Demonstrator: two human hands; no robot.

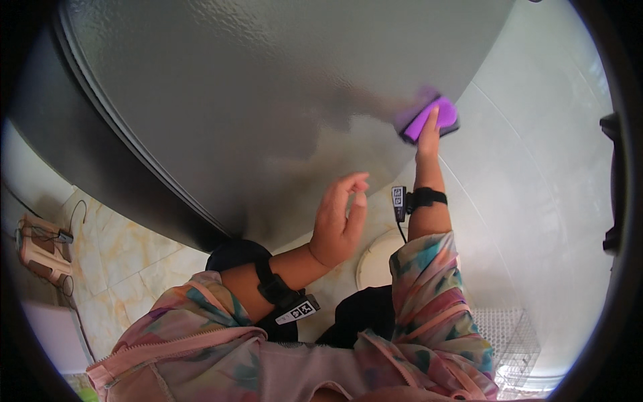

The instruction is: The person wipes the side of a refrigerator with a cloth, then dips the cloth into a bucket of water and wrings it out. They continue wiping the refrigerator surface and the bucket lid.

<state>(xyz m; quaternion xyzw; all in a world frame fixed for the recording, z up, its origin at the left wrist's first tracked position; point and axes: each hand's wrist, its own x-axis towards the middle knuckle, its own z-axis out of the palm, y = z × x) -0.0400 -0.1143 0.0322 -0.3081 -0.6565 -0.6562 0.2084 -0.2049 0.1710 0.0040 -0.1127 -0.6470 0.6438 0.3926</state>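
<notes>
My right hand (pixel 429 133) is stretched forward and holds a purple and black cleaning pad or cloth (pixel 446 111), slightly blurred, so its exact kind is unclear. The pad lies at the right edge of a large grey appliance panel (pixel 211 110), which looks like a refrigerator with a glossy, textured surface. In front of the panel's lower part hovers my left hand (pixel 339 226), with nothing in it. Its fingers are loosely curled, and a gap shows between them and the thumb.
A pale tiled wall (pixel 512 166) rises on the right. Below my arms is a round cream lid or stool (pixel 377 259) on the marbled tile floor (pixel 120 251). A white wire or mesh basket (pixel 507 331) stands lower right. A beige plastic object with cables (pixel 45 248) lies far left.
</notes>
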